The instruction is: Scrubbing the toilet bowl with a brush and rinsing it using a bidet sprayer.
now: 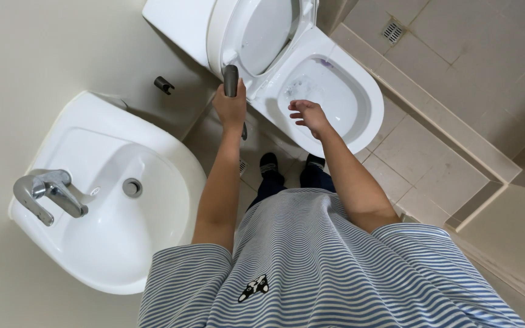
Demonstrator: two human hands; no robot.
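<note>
While left hand clasps grey sprayer, right hand loose-fingered above toilet bowl, beige-tiled floor.

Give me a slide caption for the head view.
Left hand grips grey sprayer; right hand hovers over toilet bowl.

A white wash basin is seen low on the left, a chrome tap mounted on its rim and a round drain set in the bowl. A small dark wall holder is spotted above. Beige floor tiles are laid out on the right, a floor drain grate sunk near the top.
</note>
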